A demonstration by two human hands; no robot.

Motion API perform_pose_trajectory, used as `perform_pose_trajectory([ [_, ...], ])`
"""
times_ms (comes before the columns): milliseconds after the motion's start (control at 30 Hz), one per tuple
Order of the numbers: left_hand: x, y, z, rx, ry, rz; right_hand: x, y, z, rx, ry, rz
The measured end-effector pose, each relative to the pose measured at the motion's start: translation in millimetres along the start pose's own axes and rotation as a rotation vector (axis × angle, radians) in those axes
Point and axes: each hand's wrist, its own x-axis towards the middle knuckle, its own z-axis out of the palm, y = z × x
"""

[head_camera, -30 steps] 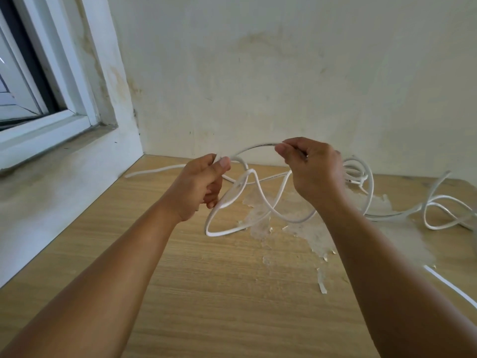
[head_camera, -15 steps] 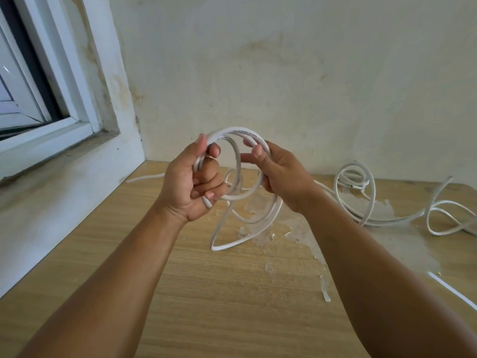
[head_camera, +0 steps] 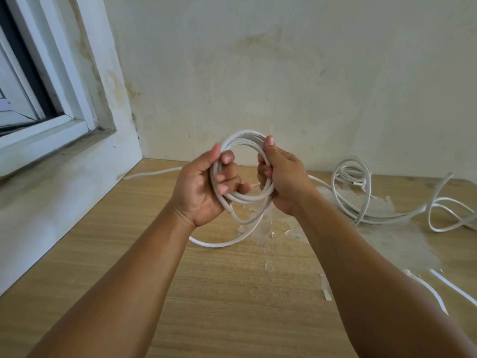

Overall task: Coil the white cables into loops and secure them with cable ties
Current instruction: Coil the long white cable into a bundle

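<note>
Above the middle of the wooden table (head_camera: pixel 103 254), two hands are holding a coil of white cable (head_camera: pixel 244 140) upright in the air, facing the camera; the left hand (head_camera: pixel 204 187) is gripping the coil's left side, its fingers curling through the ring from behind and its thumb lying along the outer edge; the right hand (head_camera: pixel 284 182) is gripping the right side, its thumb pointing up along the top of the ring and its fingers wrapping inward round the strands; the hands are sitting close together, with only the open centre of the coil between them. Several turns are lying bunched in the ring; one looser loop (head_camera: pixel 219 242) is hanging down below the hands, sagging towards the tabletop, though whether it is touching the wood is hard to tell; a strand is running from the coil away to the far right, behind the right forearm. On the right side of the table more white cable (head_camera: pixel 361 192) is lying in loose, untidy loops over a patch where the surface is peeling; another strand is lying along the far left edge near the wall. Two thin white strips (head_camera: pixel 438 285) are lying at the near right. A white window frame (head_camera: pixel 51 130) is standing at the far left.
</note>
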Motion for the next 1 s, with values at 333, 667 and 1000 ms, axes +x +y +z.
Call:
perform_pose_trajectory([
  [333,8.4,-6.9,10.7,0.039,0.245,0.047,0.9,6.8,-11.2,-0.256,-0.007,-0.127],
  [667,14.3,10.2,20.2,-0.180,0.385,0.243,-14.7,68.1,-35.3,-0.079,-0.144,-0.080],
  [1000,9.2,12.7,16.8,-0.164,0.433,0.373,-10.8,74.0,-36.8,-0.572,0.310,-0.465],
])
